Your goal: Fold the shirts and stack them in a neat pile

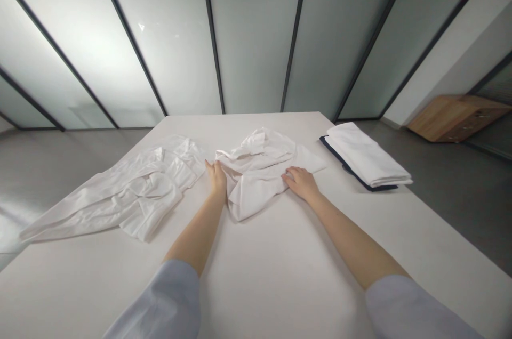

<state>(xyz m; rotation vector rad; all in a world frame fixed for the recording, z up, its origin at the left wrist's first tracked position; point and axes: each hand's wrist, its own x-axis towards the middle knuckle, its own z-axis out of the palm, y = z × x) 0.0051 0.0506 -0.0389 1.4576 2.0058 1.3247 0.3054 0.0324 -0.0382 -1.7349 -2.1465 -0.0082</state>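
A crumpled white garment [262, 184] lies on the white table in front of me, its folds loose and uneven. At its left edge, my left hand [217, 178] touches the cloth with fingers extended; part of the hand's inner side is hidden. On the right side of the same garment rests my right hand [303, 183], palm down, its fingers slightly bent and lying on the fabric. Whether any fabric is pinched under the fingertips is hard to see. Farther left, apart from both hands, a second rumpled white garment [148, 190] is spread out with a long part trailing toward the table's left edge.
Near the right edge of the white table [276, 275] sits a folded white cloth [366, 155] on top of a dark navy item [340, 160]. Frosted glass panels [256, 35] stand behind the table. A wooden cabinet [456, 118] is on the floor at right.
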